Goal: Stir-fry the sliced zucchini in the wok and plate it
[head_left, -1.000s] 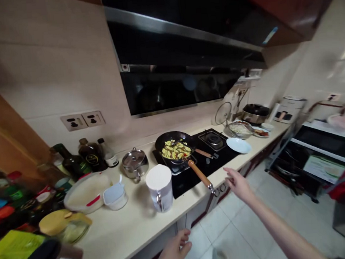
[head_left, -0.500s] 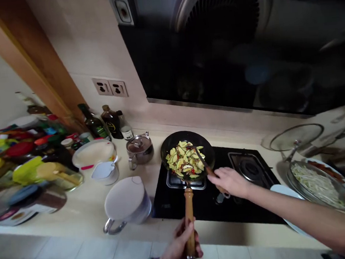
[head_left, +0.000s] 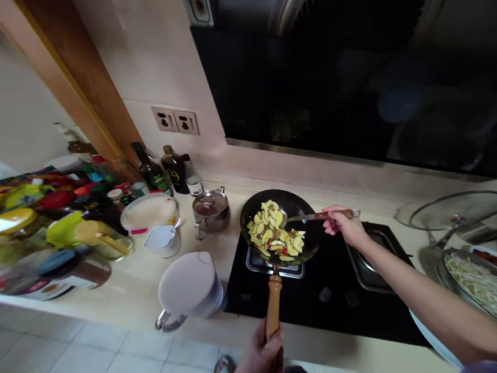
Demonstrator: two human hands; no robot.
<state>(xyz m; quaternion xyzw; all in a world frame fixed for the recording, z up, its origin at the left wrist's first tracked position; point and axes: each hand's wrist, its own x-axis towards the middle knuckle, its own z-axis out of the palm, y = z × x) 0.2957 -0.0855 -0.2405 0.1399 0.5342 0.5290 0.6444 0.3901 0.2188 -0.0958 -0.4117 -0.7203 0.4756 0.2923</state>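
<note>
Spatula (head_left: pixel 304 217) swung since the previous frame: its grip end (head_left: pixel 352 213), earlier angled toward the front of the desk (head_left: pixel 130 295), now points right. Right hand (head_left: pixel 341 226) clenched on the spatula; left hand (head_left: pixel 258 355) wrapped around the wooden handle (head_left: pixel 274 301) of the pan (head_left: pixel 297 203). Sliced food (head_left: pixel 274 233) lies in the pan, above the stove (head_left: pixel 280 300).

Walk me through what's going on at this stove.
The left grip is closed around the wooden handle of a black pan over the left burner. The right grip holds a wooden-handled utensil, its far end among sliced yellow-green pieces in the pan. On the counter, a lidded metal pot and a white pitcher stand left of the stove; bean sprouts sit off to the right. Whether the burner is lit, I can't tell.
</note>
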